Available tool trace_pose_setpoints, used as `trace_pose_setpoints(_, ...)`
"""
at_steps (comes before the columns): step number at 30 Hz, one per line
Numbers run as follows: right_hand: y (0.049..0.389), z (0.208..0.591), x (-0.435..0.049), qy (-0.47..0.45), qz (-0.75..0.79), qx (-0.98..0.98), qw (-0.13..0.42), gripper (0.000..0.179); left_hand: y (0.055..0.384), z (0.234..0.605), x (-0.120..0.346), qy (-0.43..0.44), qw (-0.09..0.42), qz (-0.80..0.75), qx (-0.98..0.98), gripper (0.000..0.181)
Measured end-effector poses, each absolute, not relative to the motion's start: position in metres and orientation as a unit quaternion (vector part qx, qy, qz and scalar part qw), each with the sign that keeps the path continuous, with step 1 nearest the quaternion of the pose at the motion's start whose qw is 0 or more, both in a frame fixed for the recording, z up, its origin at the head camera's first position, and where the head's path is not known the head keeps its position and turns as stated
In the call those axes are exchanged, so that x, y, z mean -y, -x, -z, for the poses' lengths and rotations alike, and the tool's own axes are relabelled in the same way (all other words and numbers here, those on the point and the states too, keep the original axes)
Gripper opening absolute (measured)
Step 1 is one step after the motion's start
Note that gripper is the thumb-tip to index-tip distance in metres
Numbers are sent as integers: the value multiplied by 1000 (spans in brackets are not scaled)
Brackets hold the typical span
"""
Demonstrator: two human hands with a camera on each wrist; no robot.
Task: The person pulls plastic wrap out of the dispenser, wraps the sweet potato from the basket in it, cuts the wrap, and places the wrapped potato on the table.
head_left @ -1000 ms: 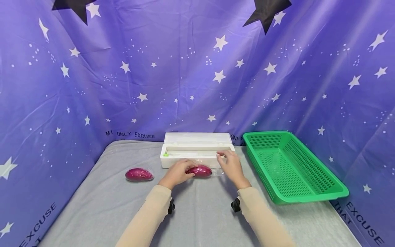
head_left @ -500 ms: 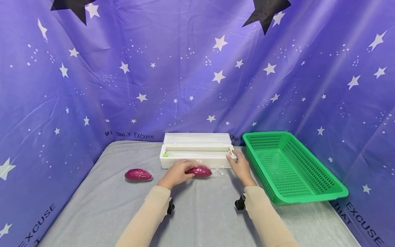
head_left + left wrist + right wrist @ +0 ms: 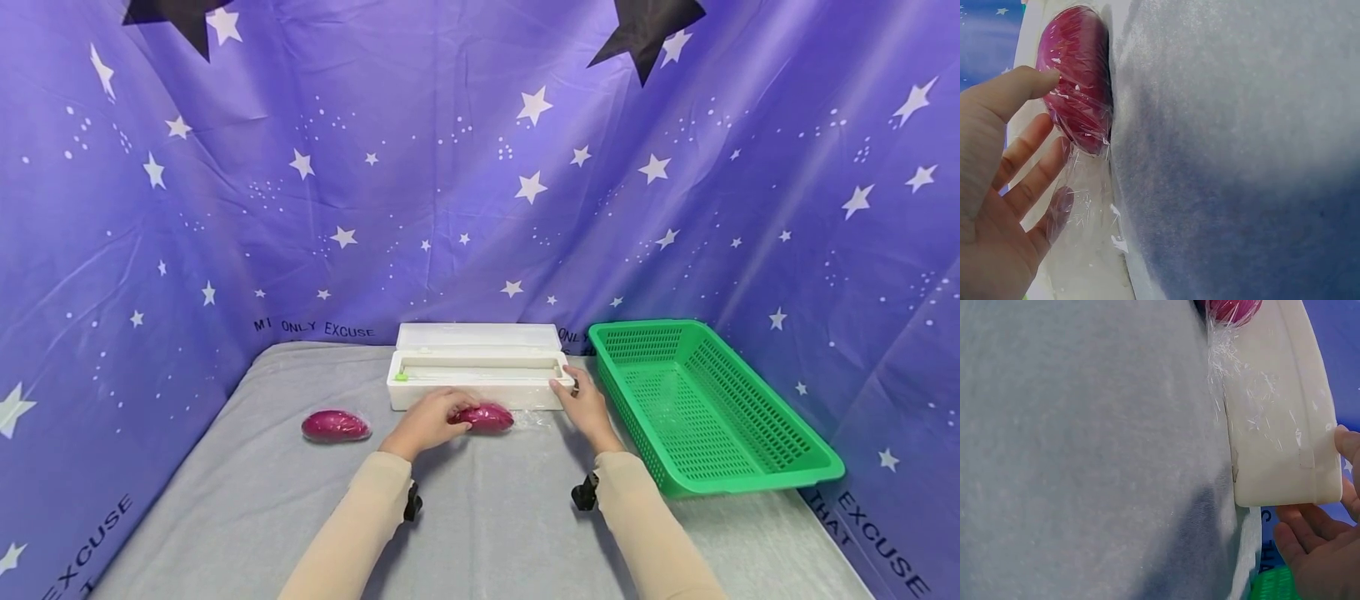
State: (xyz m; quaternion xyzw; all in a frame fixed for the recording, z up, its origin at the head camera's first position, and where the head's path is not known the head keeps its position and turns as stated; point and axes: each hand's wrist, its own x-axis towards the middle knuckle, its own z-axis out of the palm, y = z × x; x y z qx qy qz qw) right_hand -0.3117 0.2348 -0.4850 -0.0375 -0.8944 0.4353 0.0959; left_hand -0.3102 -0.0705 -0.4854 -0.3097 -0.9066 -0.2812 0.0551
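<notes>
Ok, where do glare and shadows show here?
Head: faint shadow beside the left sleeve. Left wrist: white glints on the wrapped magenta item, broad shadow low on the gray cloth. Right wrist: glints on the clear film, dark shadow low on the cloth.

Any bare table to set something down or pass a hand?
Bare: gray cloth between the sleeves, nearer the camera than the hands; also left of the left sleeve, on the near side of the unheld purple item.
Crowded: the front of the white box, with the other purple item, clear film, left hand and right hand; green basket fills back right.
</notes>
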Motion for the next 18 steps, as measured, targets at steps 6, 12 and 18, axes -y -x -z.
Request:
trace_pose_setpoints(6,312,486,-235,38,-441,892,95,58,309,479,78,290,78,316,900,31)
trace_pose_setpoints(12,311,486,-235,40,-449,888,94,59,317,468,98,241,165,348,891,21)
trace_pose_setpoints(18,311,487,-234,40,-447,889,93,60,326,461,123,205,216,315,901,22)
